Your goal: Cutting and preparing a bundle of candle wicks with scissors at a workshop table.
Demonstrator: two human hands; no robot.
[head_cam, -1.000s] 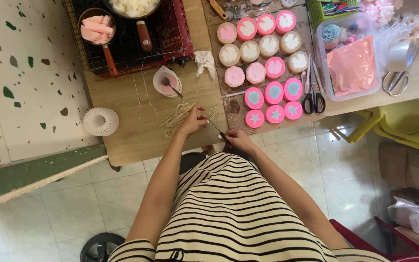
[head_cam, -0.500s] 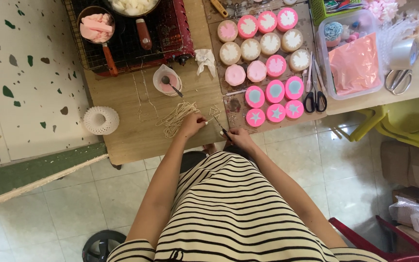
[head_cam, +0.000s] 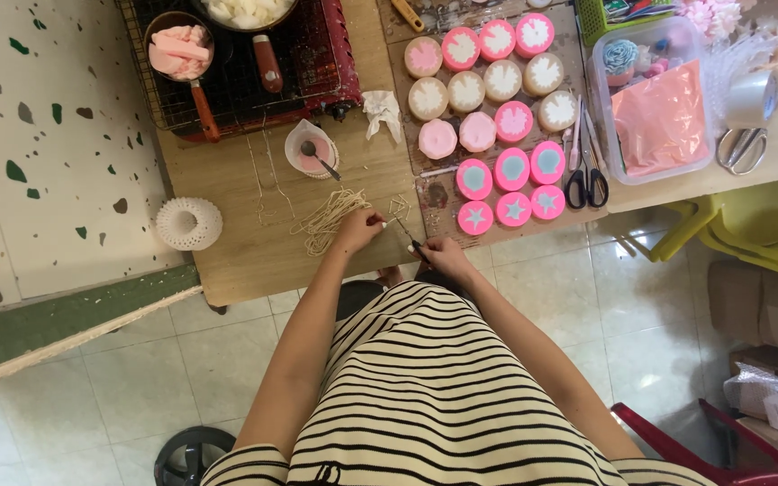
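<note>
At the near edge of the wooden table (head_cam: 254, 261), the left hand (head_cam: 357, 229) pinches one pale strand from the bundle of wicks (head_cam: 326, 220), which lies just to its left and fans back toward the table's middle. The right hand (head_cam: 443, 256), fingers closed round a small dark tool (head_cam: 411, 241), sits close beside. The taut strand runs short between the two hands, left to right along that edge.
</note>
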